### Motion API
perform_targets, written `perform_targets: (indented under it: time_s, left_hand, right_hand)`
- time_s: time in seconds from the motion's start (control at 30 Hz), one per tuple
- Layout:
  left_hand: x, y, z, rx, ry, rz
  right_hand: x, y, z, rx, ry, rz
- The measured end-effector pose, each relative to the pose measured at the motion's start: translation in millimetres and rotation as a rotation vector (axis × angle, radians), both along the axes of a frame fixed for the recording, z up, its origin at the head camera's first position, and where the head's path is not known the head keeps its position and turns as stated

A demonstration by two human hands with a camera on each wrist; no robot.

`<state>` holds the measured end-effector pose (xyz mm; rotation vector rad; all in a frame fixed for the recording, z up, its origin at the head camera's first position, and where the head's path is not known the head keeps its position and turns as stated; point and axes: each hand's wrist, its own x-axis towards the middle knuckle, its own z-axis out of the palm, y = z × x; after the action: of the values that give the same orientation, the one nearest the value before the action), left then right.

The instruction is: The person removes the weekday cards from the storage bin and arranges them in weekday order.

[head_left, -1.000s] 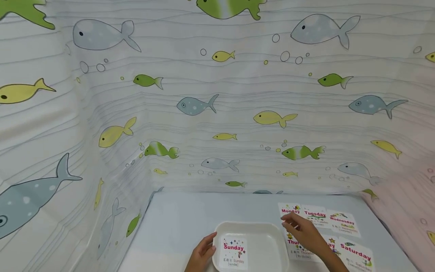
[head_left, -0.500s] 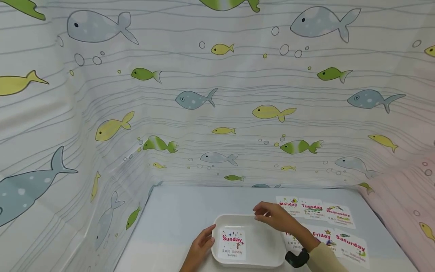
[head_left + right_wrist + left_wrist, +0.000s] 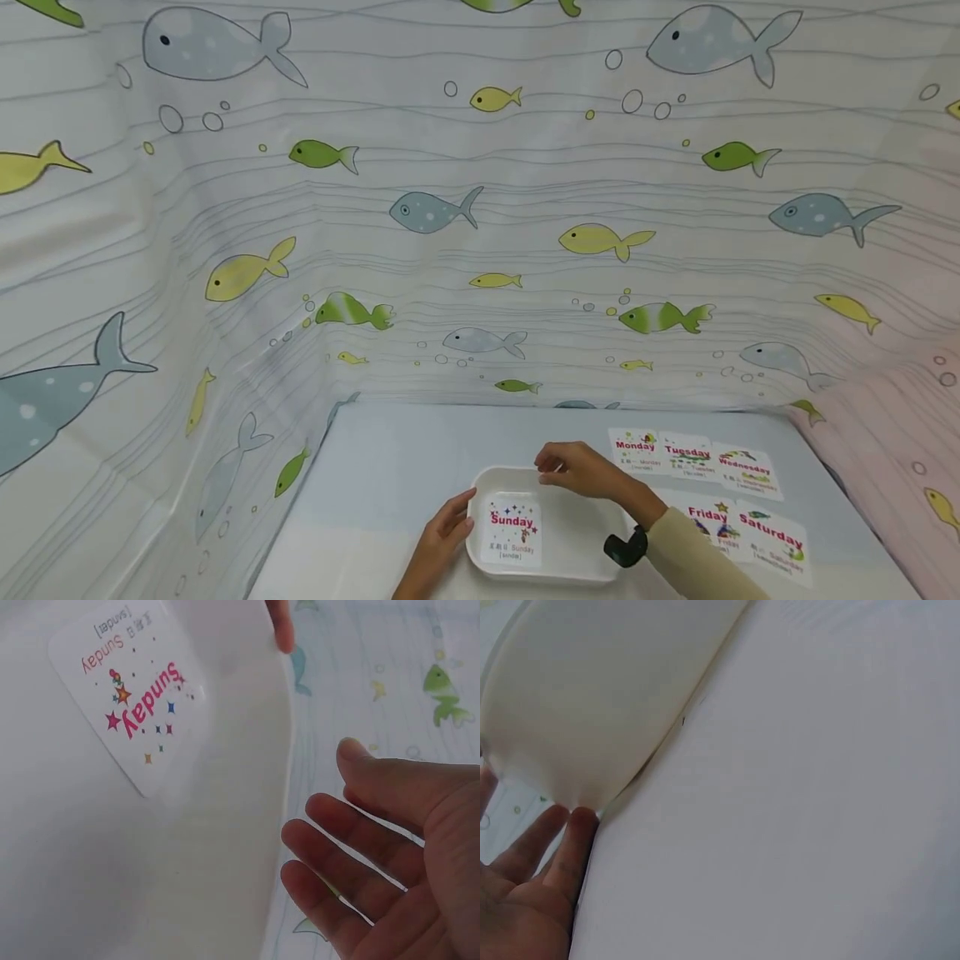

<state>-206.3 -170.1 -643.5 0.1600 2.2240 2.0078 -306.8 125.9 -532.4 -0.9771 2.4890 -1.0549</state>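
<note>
A white rounded tray point(image 3: 577, 542) sits at the front of the table, with a Sunday card point(image 3: 512, 533) lying flat in its left part. My left hand point(image 3: 442, 537) is at the tray's left end; in the left wrist view its fairly straight fingers point(image 3: 574, 855) touch the outer wall. Over the tray's far rim hovers my right hand point(image 3: 577, 471), its fingers loosely bent. Nothing is between its thumb and fingers point(image 3: 360, 847) in the right wrist view, where the Sunday card point(image 3: 131, 697) appears upside down.
Right of the tray lie two rows of weekday cards: Monday point(image 3: 636, 450), Tuesday point(image 3: 686, 457) and Wednesday point(image 3: 746, 471) behind, Friday point(image 3: 708, 521) and Saturday point(image 3: 772, 542) in front. My right forearm hides part of the front row. Fish-patterned cloth point(image 3: 450, 167) encloses the table point(image 3: 375, 467).
My right hand has moved left from above the cards to the tray's far rim. The left hand stays at the tray's left end. The head view has tilted slightly.
</note>
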Motion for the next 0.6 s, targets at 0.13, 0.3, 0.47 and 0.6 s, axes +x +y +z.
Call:
perform_targets:
  time_s: [0.13, 0.3, 0.47, 0.6]
  left_hand:
    - [-0.9, -0.2, 0.9, -0.001, -0.002, 0.006]
    - [0.2, -1.2, 0.8, -0.009, -0.004, 0.008]
    - [-0.4, -1.7, 0.4, 0.000, -0.006, 0.012]
    - [-1.5, 0.2, -0.7, 0.014, -0.006, 0.006]
  right_hand:
    - [-1.1, -7.9, -6.3, 0.032, -0.013, 0.006]
    - [0.2, -14.9, -12.5, 0.061, -0.005, 0.034]
    - [1.4, -19.3, -12.4, 0.080, 0.021, 0.051]
    - [2.1, -23.1, -15.0, 0.111, 0.048, 0.029]
